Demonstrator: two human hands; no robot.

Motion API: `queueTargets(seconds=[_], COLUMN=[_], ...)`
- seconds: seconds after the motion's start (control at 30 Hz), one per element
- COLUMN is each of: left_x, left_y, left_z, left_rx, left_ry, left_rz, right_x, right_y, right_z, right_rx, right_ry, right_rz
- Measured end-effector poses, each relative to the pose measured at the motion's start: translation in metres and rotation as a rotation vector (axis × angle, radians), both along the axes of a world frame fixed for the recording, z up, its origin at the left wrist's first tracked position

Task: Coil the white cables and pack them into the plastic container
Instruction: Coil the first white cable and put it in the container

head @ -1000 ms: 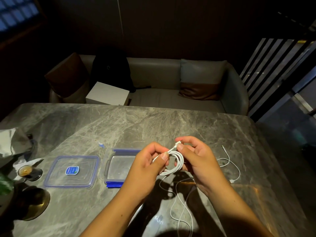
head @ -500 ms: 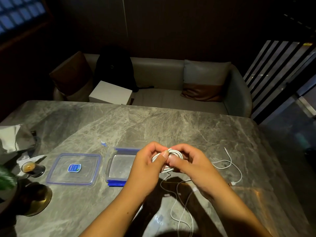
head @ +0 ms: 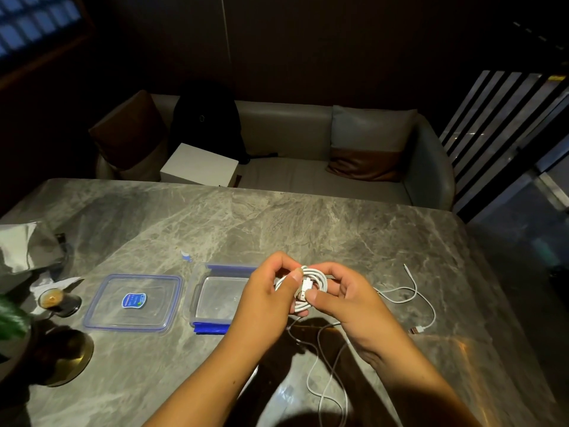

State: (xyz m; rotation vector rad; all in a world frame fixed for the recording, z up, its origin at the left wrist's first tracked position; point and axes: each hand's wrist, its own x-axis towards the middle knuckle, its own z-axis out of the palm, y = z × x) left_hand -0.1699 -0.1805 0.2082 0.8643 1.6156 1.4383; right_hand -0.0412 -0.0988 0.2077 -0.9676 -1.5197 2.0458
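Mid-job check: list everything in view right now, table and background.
coiled cable: one, white, between both hands
loose cable: one, white, on the table right of the hands
cable strands: white, on the table nearer the person, count unclear
container: one, clear with blue clips, open, left of the hands
lid: one, clear with blue label, on the table left of the container
glass: one, brown drink, table's left edge
table: one, grey marble
sofa: one, grey, behind the table
cushions: two, brown and grey, on the sofa
box: one, white, on the sofa
backpack: one, black, behind the box
left hand: pinches the coiled cable
right hand: pinches the coiled cable
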Motion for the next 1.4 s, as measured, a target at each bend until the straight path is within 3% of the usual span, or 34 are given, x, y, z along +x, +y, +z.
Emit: queueTargets(seconds=[0.27, 0.57, 0.97, 1.17, 1.4], left_x=[-0.006, -0.004, 0.001, 0.007, 0.003], left_y=[0.001, 0.002, 0.002, 0.007, 0.007], left_z=[-0.003, -0.004, -0.002, -0.003, -0.009], left_rx=[-0.022, 0.0, 0.015, -0.038, -0.02], left_ry=[0.019, -0.072, -0.257, -0.317, -0.395], left_rz=[0.016, 0.046, 0.051, 0.026, 0.039], right_x=[0.005, 0.0, -0.004, -0.005, -0.003], right_y=[0.0, -0.008, -0.016, -0.008, 0.001], right_z=[0.005, 0.009, 0.007, 0.0, -0.005], right_rx=[-0.257, -0.258, 0.268, 0.351, 0.365], right_ry=[0.168, 0.289, 0.023, -0.008, 0.016], right_rz=[0.026, 0.005, -0.28, -0.433, -0.389])
